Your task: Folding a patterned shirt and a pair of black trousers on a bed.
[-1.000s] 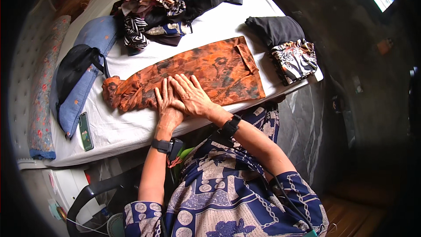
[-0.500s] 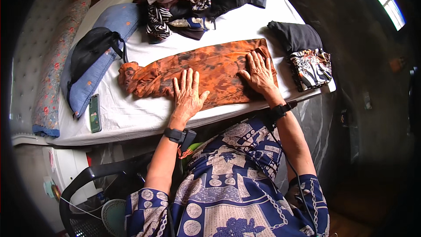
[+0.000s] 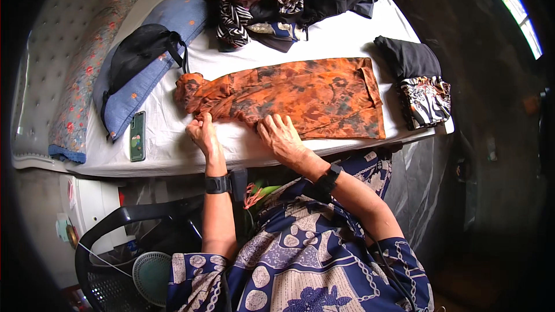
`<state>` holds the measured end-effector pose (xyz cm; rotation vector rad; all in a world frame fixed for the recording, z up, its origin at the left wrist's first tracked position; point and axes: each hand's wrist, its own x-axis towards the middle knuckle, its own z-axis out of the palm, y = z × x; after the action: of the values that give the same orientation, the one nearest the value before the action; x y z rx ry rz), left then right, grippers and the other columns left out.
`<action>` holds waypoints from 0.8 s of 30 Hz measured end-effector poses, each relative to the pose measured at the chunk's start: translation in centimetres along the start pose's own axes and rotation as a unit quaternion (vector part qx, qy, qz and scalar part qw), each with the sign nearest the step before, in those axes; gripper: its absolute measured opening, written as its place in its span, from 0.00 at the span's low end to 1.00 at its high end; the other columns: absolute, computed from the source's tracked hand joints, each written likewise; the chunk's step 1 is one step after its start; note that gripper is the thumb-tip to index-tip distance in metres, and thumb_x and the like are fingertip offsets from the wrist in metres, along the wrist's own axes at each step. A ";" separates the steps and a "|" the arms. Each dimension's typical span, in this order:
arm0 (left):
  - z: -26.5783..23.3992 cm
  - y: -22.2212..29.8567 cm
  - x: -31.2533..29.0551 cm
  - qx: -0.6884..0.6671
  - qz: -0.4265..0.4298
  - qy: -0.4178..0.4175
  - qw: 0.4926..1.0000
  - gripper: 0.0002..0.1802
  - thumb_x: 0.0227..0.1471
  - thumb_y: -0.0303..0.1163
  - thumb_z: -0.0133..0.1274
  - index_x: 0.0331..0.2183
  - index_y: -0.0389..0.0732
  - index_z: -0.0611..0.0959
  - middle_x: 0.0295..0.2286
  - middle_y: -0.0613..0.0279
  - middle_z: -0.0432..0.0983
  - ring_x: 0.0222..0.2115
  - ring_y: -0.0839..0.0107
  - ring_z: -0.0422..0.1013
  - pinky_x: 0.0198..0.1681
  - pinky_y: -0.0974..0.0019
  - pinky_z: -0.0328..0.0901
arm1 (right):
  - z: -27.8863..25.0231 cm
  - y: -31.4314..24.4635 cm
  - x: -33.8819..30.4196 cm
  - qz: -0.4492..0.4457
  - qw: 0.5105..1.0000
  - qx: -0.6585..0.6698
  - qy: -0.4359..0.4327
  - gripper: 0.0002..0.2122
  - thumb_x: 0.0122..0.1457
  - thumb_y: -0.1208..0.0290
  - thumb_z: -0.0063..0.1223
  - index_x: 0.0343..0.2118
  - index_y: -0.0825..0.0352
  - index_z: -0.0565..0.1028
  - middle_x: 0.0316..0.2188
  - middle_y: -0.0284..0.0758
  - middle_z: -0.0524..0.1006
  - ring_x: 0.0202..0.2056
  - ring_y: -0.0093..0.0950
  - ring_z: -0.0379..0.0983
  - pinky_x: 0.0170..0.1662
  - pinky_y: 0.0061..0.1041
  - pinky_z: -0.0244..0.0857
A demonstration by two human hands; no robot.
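An orange and dark patterned garment [image 3: 306,95] lies lengthwise on the white bed sheet [image 3: 167,150]. Its right part is spread smooth, while the left end is bunched. My left hand [image 3: 203,134] is closed on the near edge of the garment beside that bunched end. Farther right along the same edge, my right hand [image 3: 281,138] grips the fabric with bent fingers. Both wrists wear black bands.
A heap of mixed clothes [image 3: 266,6] is at the back. To the right lie folded dark and patterned clothes [image 3: 425,101]. At left are a blue pillow [image 3: 156,69] with a black bag [image 3: 139,58] on it, a phone [image 3: 137,137] and a flowered bolster [image 3: 92,75]. A black chair [image 3: 124,216] stands below.
Both hands have moved left from lying flat on the garment to gripping its near edge. The view has shifted slightly, so everything on the bed appears farther right.
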<state>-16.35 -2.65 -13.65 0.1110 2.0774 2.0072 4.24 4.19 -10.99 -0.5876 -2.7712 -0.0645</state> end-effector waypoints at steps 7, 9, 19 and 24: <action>1.0 1.1 0.2 -0.192 -0.191 -0.176 0.946 0.14 0.47 0.30 0.58 0.37 0.38 0.76 0.32 0.56 0.75 0.33 0.64 0.74 0.34 0.60 0.70 | -1.0 1.8 -0.8 0.025 0.990 0.134 0.035 0.14 0.46 0.71 0.51 0.38 0.66 0.70 0.36 0.39 0.68 0.41 0.37 0.66 0.43 0.34 0.61; 1.6 -1.6 2.6 -0.158 -0.073 -0.195 0.965 0.14 0.48 0.23 0.54 0.41 0.36 0.76 0.36 0.54 0.75 0.38 0.62 0.72 0.43 0.60 0.67 | -1.4 1.9 -1.3 0.000 0.987 0.150 0.057 0.14 0.46 0.71 0.50 0.39 0.66 0.70 0.36 0.39 0.68 0.41 0.36 0.66 0.44 0.34 0.60; 4.4 4.1 3.8 -0.245 0.210 -0.059 0.944 0.31 0.47 0.18 0.53 0.55 0.35 0.66 0.50 0.54 0.68 0.49 0.63 0.66 0.55 0.60 0.61 | -2.4 1.2 -2.6 -0.021 0.978 0.206 0.026 0.25 0.55 0.63 0.49 0.54 0.70 0.63 0.49 0.45 0.66 0.51 0.40 0.62 0.54 0.37 0.55; 10.0 10.3 -5.2 0.061 0.463 -0.104 0.878 0.26 0.56 0.20 0.42 0.57 0.36 0.63 0.49 0.52 0.70 0.48 0.65 0.69 0.54 0.64 0.61 | -3.1 5.1 -2.2 0.228 0.758 0.591 0.152 0.26 0.61 0.53 0.47 0.56 0.68 0.63 0.49 0.42 0.71 0.47 0.37 0.69 0.52 0.35 0.62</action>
<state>-10.28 6.43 -2.93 1.5292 2.1988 2.1216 9.11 7.71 -8.82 -0.7156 -1.7197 1.4198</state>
